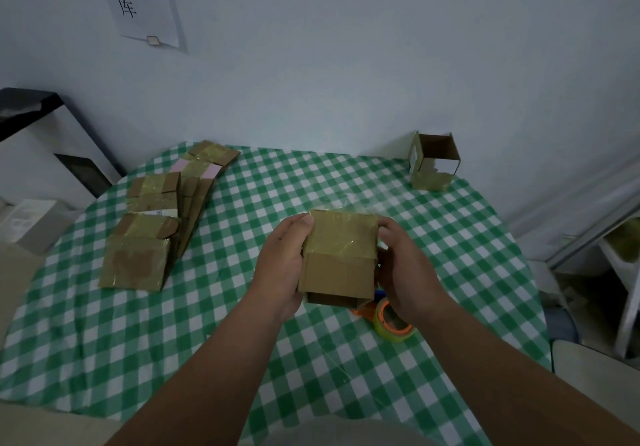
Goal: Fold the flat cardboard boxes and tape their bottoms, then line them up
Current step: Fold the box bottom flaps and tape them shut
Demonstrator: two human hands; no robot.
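- A plain pale wall (346, 64) fills the back, dimly lit.
- A paper sign (138, 2) with printed characters hangs at upper left.
- A green-and-white checked cloth (277, 182) covers the counter.
- A black-framed stand (52, 123) sits left.

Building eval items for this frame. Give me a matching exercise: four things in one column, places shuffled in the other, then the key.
Things
1. held box
2. standing open box
3. tape roll
4. flat boxes

Places
A. far right corner of the table
B. piled on the table's left side
C. between the left hand and right hand
D. on the cloth, partly hidden under the right wrist

Pairs: 1-C, 2-A, 3-D, 4-B
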